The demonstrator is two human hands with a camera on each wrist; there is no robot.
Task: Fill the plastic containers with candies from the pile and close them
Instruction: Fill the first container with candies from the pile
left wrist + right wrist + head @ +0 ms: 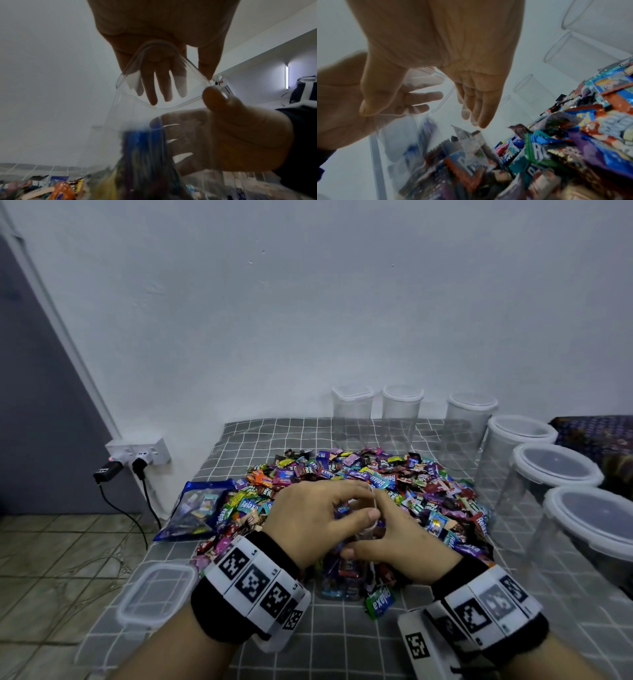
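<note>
Both my hands close on one clear plastic container (342, 583) standing upright at the near edge of the candy pile (359, 494), on a bed (335, 642) covered in grey checked cloth. The container is partly filled with wrapped candies, and its mouth is uncovered. My left hand (308, 522) curls over the left side of the container's rim, thumb on the near side, fingers reaching across the opening. My right hand (394, 539) grips the container's right wall just below the rim, thumb on the near wall and fingers wrapped round the far side; in the left wrist view, those fingers show through the clear plastic.

Left of the container, nearer me, lies a square clear lid (157, 594) on the cloth. Beyond the container the candy pile spreads across the bed, with a blue candy bag (195, 508) at its left edge. Right of the container, a line of three lidded containers (561, 470) runs away from me, and three more lidded containers (402, 416) stand behind the pile against the white wall (308, 302).
</note>
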